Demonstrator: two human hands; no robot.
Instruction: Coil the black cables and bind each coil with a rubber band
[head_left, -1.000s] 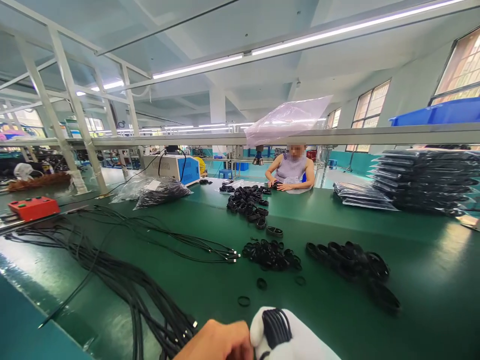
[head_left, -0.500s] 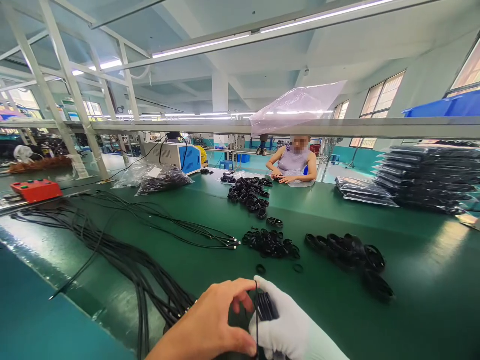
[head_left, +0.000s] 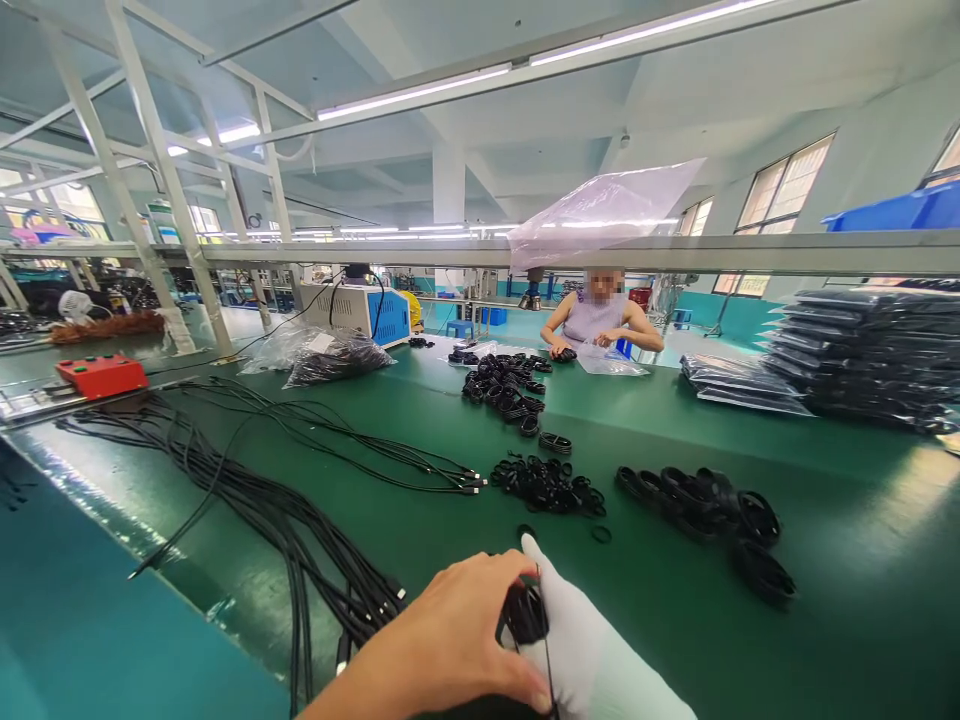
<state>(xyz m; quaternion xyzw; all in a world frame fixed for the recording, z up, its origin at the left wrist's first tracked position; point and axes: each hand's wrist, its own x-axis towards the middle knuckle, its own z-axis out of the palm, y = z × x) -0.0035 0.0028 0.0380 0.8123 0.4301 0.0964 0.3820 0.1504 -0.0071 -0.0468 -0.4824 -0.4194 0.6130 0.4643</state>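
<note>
My bare left hand [head_left: 442, 645] and my white-gloved right hand [head_left: 592, 655] meet at the bottom middle over the green table [head_left: 420, 530]. Both are closed on a coiled black cable [head_left: 523, 612] held between them; a thin black band runs down from my left fingertips across the coil. A bundle of long black cables [head_left: 255, 510] lies to the left, its connector ends close to my left hand. A heap of small black bands [head_left: 546, 485] and a row of coiled cables [head_left: 705, 500] lie just beyond my hands.
Across the table a person [head_left: 600, 325] sits with a clear bag [head_left: 607, 362] and another heap of coils [head_left: 506, 385]. Stacked bagged goods [head_left: 862, 355] stand at the right, a red button box [head_left: 101, 375] at the left, a blue-and-white machine [head_left: 360, 312] at the back.
Both hands have risen further into view and closed together on the coil; my left fingers now pinch the thin band over it. The view has shifted slightly.
</note>
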